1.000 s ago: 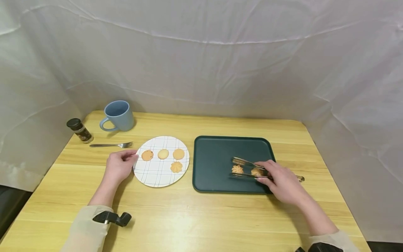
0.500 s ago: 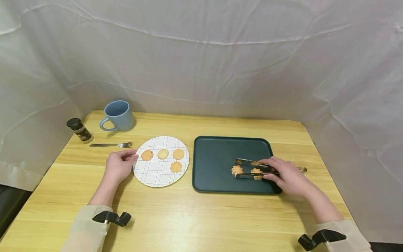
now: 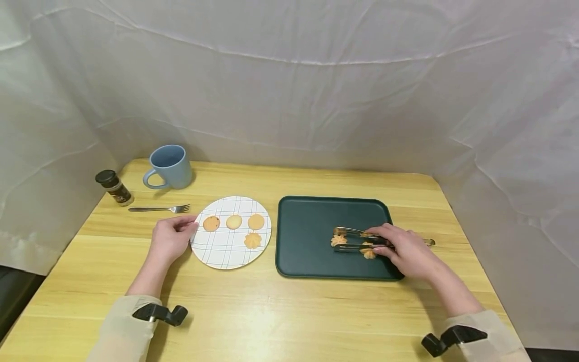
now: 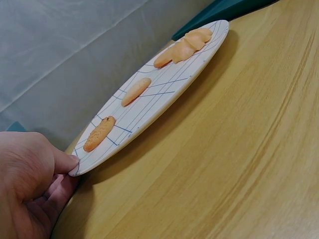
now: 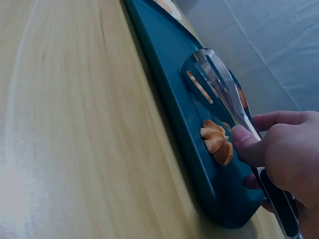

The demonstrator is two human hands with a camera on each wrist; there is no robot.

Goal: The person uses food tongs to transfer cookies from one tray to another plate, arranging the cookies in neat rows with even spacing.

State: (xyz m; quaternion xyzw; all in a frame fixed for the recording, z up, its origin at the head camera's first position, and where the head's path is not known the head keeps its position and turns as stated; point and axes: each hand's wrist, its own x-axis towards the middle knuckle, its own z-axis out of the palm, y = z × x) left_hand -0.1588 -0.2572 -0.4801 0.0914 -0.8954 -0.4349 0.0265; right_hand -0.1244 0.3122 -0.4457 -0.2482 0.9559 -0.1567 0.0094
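My left hand point(image 3: 171, 239) pinches the left rim of a white plate point(image 3: 223, 254) with blue lines, thumb on top in the left wrist view. Three rounded cookies, one of them a speckled cookie point(image 3: 211, 223), lie on it with a flower-shaped cookie point(image 3: 253, 241). Over a dark green tray point(image 3: 307, 261), my right hand point(image 3: 407, 251) grips metal tongs point(image 5: 234, 102) with thumb and fingers. Between the tong ends sits one piped cookie point(image 3: 338, 241), partly covered by the near arm. Another piped cookie point(image 5: 215, 142) lies on the tray beside the tongs, below my fingers.
A blue mug point(image 3: 174, 168) stands at the back left of the wooden table point(image 3: 253, 322). Left of it is a black-capped spice jar point(image 3: 115, 188), and a fork point(image 3: 160, 208) lies in front. Pale cloth point(image 3: 289, 100) hangs behind the table and along both sides.
The tongs pulled back to the right, then came forward left again, and their ends now flank the left piped cookie, which has shifted slightly. My left hand and the plate stay put.
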